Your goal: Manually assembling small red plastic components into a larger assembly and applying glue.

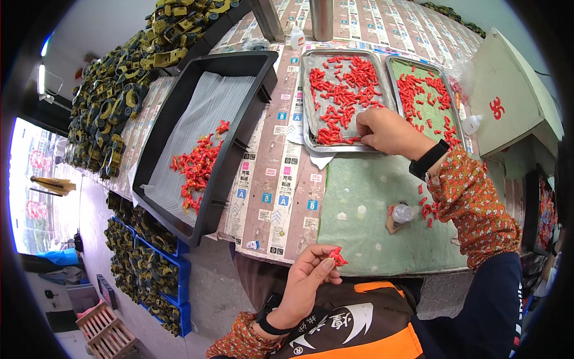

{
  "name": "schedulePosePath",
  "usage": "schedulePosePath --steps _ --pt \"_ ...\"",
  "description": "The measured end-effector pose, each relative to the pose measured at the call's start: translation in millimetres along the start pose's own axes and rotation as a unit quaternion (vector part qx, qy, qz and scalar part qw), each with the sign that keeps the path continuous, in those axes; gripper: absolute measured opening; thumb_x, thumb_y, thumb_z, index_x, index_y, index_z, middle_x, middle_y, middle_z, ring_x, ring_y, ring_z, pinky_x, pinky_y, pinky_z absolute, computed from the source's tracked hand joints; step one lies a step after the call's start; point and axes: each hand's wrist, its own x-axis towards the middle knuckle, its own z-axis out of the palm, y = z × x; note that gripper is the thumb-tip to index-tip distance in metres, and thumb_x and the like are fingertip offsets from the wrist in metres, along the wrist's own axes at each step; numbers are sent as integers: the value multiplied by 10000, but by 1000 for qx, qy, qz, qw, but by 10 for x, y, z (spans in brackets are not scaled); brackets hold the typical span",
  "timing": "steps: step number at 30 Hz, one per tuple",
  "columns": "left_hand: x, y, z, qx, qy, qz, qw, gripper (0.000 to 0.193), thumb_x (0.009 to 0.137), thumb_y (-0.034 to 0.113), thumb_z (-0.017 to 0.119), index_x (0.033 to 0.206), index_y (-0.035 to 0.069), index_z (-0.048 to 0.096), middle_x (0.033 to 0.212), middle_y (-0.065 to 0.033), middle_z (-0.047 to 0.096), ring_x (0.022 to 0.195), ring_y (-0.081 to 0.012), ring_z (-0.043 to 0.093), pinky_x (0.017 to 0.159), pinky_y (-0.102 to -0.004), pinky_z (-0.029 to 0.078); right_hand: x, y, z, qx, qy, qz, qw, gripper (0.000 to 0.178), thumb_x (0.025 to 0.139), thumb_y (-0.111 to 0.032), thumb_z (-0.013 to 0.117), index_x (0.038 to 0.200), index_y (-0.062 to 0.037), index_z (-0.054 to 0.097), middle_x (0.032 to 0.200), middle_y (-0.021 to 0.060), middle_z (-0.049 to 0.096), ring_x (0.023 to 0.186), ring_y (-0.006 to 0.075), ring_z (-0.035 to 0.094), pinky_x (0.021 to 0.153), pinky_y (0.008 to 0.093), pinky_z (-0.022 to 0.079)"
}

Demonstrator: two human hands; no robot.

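Observation:
Near the front table edge, my left hand [308, 278] pinches a small red plastic figure piece [338, 257] between thumb and fingers. My right hand [388, 128] reaches over the near right corner of a metal tray [344, 148]. Its fingers are pressed together low among small red plastic parts [353, 84]; what they grip, if anything, is hidden. Right of it, a second tray [414, 58] with a green lining bears more such parts. To the left, a black plastic bin [232, 161], lined with pale sheet, holds a heap of red pieces with yellowish spots [197, 164].
A green cloth [359, 182] covers the table before me, with a small clear bottle [403, 212] and several loose red parts [428, 209]. White bottles [297, 37] stand by the trays. A pale box [511, 84] is at right. Olive toy vehicles [107, 113] pile up left, above blue crates [184, 281].

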Motion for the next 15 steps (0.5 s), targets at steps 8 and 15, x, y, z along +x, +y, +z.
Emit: schedulePosePath --steps 8,15 --pt "119 -10 -35 15 4 -5 1000 283 1074 144 595 1333 34 567 1065 -54 686 909 -106 672 827 -299 595 7 -16 132 -145 39 -67 986 179 798 12 611 977 18 620 913 238 668 916 445 658 811 529 526" --pt "187 109 89 14 23 20 999 292 1077 166 589 1344 50 568 1091 -23 639 905 -88 641 818 -280 580 -415 -327 -320 26 123 -71 990 88 884 -43 610 937 26 621 831 195 622 829 364 638 745 442 524"
